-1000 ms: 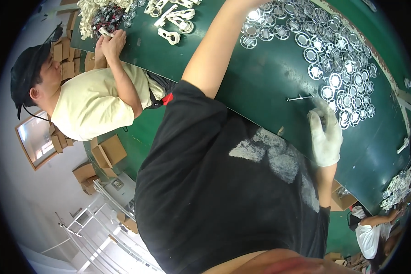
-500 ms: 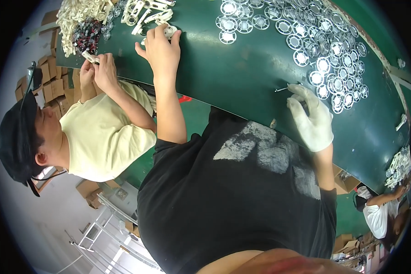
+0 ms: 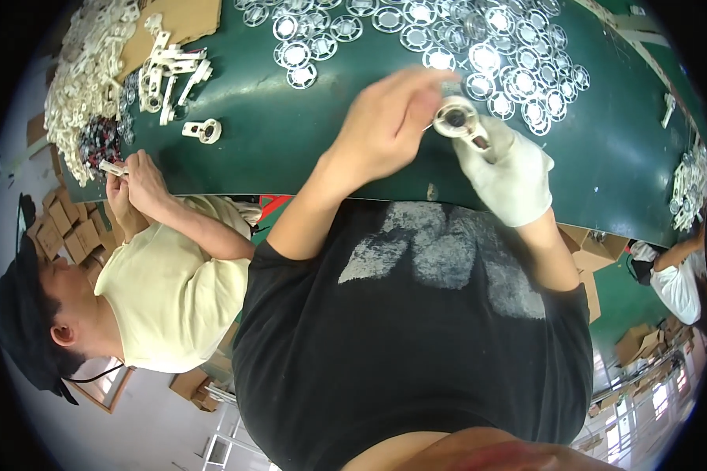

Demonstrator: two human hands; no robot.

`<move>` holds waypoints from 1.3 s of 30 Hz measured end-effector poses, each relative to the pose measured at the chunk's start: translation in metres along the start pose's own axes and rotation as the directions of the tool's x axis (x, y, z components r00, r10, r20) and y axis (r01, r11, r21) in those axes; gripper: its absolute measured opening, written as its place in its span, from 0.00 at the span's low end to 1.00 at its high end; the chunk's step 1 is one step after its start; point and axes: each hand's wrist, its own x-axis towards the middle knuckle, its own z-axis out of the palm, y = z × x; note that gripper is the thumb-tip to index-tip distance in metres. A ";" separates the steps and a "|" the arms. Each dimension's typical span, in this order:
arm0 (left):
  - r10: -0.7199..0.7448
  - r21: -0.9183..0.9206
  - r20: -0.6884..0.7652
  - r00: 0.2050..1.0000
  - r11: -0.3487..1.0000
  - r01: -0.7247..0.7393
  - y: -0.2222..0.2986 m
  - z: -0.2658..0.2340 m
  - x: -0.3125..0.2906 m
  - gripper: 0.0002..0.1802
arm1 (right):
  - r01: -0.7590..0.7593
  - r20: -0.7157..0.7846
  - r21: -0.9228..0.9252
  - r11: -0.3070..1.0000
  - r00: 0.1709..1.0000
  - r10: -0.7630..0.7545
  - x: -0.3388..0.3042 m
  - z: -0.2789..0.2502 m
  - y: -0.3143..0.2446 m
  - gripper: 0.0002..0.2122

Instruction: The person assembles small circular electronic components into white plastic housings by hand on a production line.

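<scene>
A white plastic housing (image 3: pixel 457 119) with a round ring head and a dark centre is held by my right hand (image 3: pixel 512 174), which wears a white glove. The thumb and fingers close around its narrow end, above the table's near side. Beside the ring head is my left hand (image 3: pixel 393 125), bare and smeared by motion. Its fingers point toward the clear round discs (image 3: pixel 440 60), and whether they hold anything is hidden by the blur.
Clear discs with bright centres (image 3: pixel 526 78) spread over the far side of the green table (image 3: pixel 275 149). At left lie a single white housing (image 3: pixel 203 131), more white parts (image 3: pixel 165 74) and a large heap (image 3: pixel 86 78). A co-worker's hands (image 3: pixel 137 182) handle a white part.
My left hand has come from the white parts toward my right hand. My right hand now holds a white housing; the thin metal piece seen there earlier is out of sight. The view has shifted left.
</scene>
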 end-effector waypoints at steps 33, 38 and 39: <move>0.174 0.307 0.044 0.984 0.935 -0.179 0.008 0.012 -0.004 0.28 | -0.162 0.227 -0.124 0.979 0.956 0.187 0.006 -0.018 0.009 0.10; 0.223 0.174 0.131 0.966 0.954 -0.244 0.000 0.008 -0.002 0.32 | -0.159 0.270 -0.083 0.984 0.947 0.176 0.004 -0.019 0.010 0.11; 0.222 0.174 0.132 0.966 0.954 -0.243 0.001 0.008 -0.001 0.32 | -0.184 0.266 -0.056 0.981 0.945 0.192 0.004 -0.019 0.009 0.11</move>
